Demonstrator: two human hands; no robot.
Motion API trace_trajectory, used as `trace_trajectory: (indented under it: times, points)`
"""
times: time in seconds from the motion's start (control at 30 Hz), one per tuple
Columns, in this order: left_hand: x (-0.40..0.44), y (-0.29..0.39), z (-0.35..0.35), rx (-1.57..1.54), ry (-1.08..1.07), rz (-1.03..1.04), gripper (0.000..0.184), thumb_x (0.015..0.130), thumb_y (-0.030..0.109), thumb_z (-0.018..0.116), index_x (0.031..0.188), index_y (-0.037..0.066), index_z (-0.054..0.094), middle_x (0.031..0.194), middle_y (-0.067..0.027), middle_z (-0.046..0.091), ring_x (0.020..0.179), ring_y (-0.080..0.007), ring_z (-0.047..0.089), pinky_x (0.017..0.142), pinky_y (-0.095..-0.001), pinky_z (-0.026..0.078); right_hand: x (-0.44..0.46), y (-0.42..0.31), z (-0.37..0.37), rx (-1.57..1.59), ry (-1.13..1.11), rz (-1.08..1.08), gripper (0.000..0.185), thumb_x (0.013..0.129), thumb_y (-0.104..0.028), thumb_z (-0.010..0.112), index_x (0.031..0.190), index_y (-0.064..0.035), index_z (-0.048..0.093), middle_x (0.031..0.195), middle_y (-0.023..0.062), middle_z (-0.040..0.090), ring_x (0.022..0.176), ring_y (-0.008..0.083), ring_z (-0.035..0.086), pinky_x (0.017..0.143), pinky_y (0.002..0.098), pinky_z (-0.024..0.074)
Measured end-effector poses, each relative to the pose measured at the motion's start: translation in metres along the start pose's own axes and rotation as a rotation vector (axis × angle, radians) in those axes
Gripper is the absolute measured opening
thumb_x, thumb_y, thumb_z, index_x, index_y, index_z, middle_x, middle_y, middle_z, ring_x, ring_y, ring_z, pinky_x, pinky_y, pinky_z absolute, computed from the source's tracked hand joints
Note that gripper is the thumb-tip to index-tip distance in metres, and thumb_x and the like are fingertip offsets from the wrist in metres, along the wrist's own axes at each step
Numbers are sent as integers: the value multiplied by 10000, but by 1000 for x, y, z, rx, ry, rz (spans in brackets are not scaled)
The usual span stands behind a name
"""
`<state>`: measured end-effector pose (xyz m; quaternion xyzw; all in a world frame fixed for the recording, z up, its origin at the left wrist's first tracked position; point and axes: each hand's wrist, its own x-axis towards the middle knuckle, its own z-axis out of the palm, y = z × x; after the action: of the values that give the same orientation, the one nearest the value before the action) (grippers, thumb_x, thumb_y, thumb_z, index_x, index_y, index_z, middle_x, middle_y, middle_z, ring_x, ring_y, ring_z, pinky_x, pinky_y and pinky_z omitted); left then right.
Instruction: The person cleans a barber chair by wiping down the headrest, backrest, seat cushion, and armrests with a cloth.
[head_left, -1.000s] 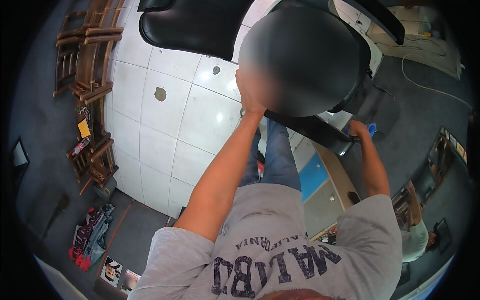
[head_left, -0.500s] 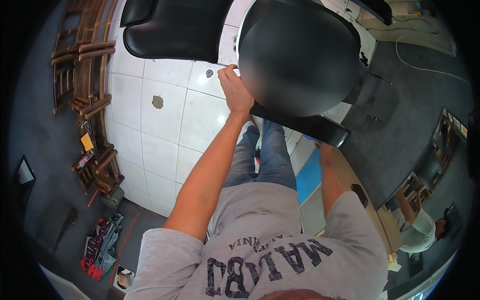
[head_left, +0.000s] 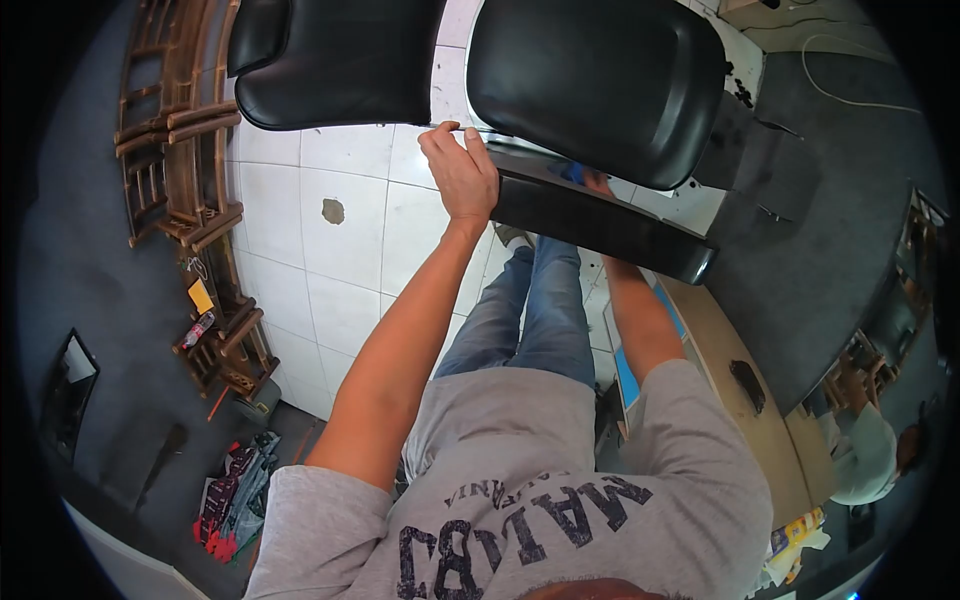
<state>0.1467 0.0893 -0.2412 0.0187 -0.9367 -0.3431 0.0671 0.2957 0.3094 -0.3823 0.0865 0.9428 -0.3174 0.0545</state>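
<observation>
A black salon-type chair is at the top, with its seat (head_left: 590, 85), backrest (head_left: 345, 65) and near armrest (head_left: 600, 222). My left hand (head_left: 463, 178) is closed round the armrest's left end, beside the gap between backrest and armrest. Beyond the armrest, in the gap below the seat, is my right hand (head_left: 597, 183), with a blue cloth (head_left: 573, 173) at its fingers. The armrest hides part of my right wrist and forearm.
A wooden cabinet (head_left: 735, 375) with blue panels stands to the right, a dark object on its top. Bamboo chairs (head_left: 185, 120) line the left side, near piled clothes (head_left: 235, 500). A cable (head_left: 840, 95) lies at the upper right. A person (head_left: 868, 455) shows at the right edge.
My right hand has moved left with the blue cloth, from beyond the armrest's right end into the gap below the seat. My left hand has shifted slightly left along the chair.
</observation>
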Motion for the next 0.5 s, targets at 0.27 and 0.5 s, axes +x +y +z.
trace_trajectory:
  times: [0.27, 0.5]
  points:
    - [-1, 4, -1, 6, -1, 13, 264, 1044, 182, 525, 1153, -58, 521, 1118, -227, 478, 1070, -412, 500, 950, -492, 425, -57, 65, 3, 90, 271, 276, 639, 1023, -352, 614, 1570, -66, 449, 1554, 236, 478, 1400, 405, 517, 1192, 440, 416]
    - [0, 4, -1, -5, 11, 30, 264, 1046, 189, 523, 1139, -58, 519, 1102, -223, 473, 1053, -405, 498, 936, -494, 423, -69, 57, 58, -615, 412, -176, 590, 1059, -383, 590, 1566, -99, 489, 1550, 201, 507, 1427, 335, 500, 1211, 430, 379]
